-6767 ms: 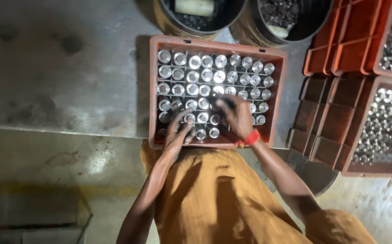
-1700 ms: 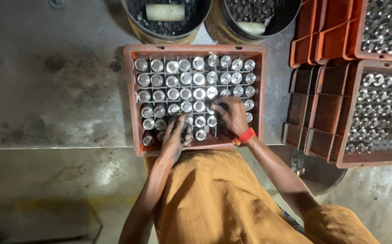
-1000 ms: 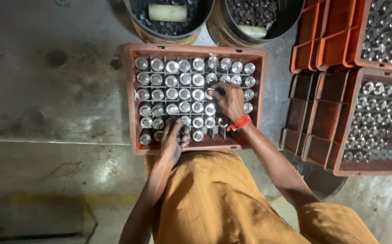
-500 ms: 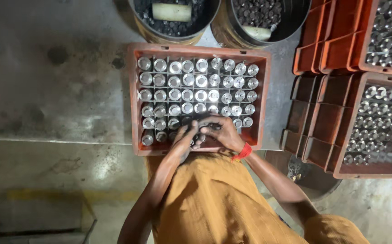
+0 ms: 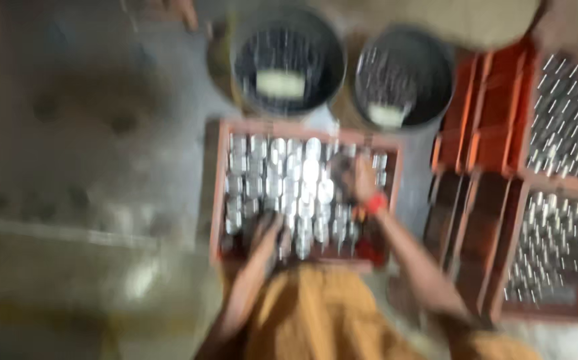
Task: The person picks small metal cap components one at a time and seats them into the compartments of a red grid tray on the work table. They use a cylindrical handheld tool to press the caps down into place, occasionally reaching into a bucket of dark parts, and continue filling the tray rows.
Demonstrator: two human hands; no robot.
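Observation:
The view is heavily blurred by motion. An orange crate [image 5: 218, 187] full of upright shiny metal cylinders [image 5: 302, 173] sits on the floor in front of me. My left hand [image 5: 265, 233] rests on the cylinders at the crate's near left part. Over the crate's far right part is my right hand [image 5: 362, 179], with a red band at the wrist. The blur hides whether either hand grips a cylinder.
Two round dark buckets [image 5: 289, 63] [image 5: 402, 77] of small metal parts stand beyond the crate. Stacked orange crates [image 5: 555, 200] with more metal cylinders fill the right side. Grey concrete floor [image 5: 89, 133] lies to the left, with a step edge nearer me.
My right hand has moved from the crate's near middle toward its far right. My left hand stays at the near left. The camera has swung and the picture has blurred.

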